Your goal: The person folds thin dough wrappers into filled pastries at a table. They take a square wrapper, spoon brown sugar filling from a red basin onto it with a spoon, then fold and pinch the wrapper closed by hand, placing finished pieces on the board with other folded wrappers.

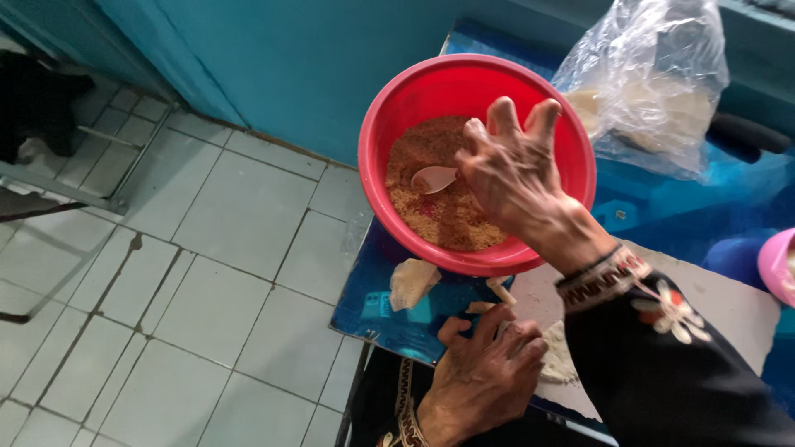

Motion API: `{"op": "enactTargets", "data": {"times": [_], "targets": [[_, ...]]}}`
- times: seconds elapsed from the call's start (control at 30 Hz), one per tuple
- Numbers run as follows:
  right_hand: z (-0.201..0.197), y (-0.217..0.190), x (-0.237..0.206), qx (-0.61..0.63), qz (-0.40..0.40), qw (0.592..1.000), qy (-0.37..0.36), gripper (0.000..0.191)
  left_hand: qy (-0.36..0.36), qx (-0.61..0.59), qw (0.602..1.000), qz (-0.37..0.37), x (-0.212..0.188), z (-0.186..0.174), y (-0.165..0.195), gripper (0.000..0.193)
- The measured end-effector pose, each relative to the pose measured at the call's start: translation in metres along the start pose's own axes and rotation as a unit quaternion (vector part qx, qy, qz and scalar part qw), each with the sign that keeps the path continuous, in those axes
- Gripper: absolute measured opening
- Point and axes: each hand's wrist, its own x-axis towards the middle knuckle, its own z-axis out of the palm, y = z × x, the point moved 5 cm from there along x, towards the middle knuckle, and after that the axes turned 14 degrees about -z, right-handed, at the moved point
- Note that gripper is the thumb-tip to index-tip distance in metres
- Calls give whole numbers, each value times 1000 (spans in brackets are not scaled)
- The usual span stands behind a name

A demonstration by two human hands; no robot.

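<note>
Over the red plastic bowl (476, 157), the right hand (513, 178) hangs with its fingers spread and curled downward; whether the fingertips pinch anything cannot be told. Just beside its thumb, a pale spoon (434, 178) lies on the brown crumbly filling (431, 203) that covers the bowl's bottom. The bowl sits on the blue counter (373, 310), near its left edge. Below the bowl, the left hand (489, 372) is curled closed over a flat piece of white dough (559, 356), pressing it down. Small scraps of dough (412, 283) lie on the counter between the bowl and this hand. Behind the bowl, a clear plastic bag (646, 79) holds more pale pieces. At the far right edge, part of a pink bowl (778, 265) shows. To the left, the tiled floor (190, 248) spreads under a teal wall (290, 58).
</note>
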Motion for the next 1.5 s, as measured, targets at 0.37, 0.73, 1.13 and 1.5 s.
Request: {"op": "enactTargets", "data": {"times": [0.37,0.73,1.13,1.5], "targets": [[22,-11,2,22,-16,992,-127,20,-35,-35,999,-7,-3,5,-7,24],[6,-23,1,162,-19,986,-11,33,-34,-19,999,-14,-4,9,-5,26],[-49,14,-89,403,134,902,72,12,-7,30,1000,-5,1,-3,2,34],[-68,-47,-254,439,225,868,64,12,-11,15,1000,-22,-12,3,13,42]]}}
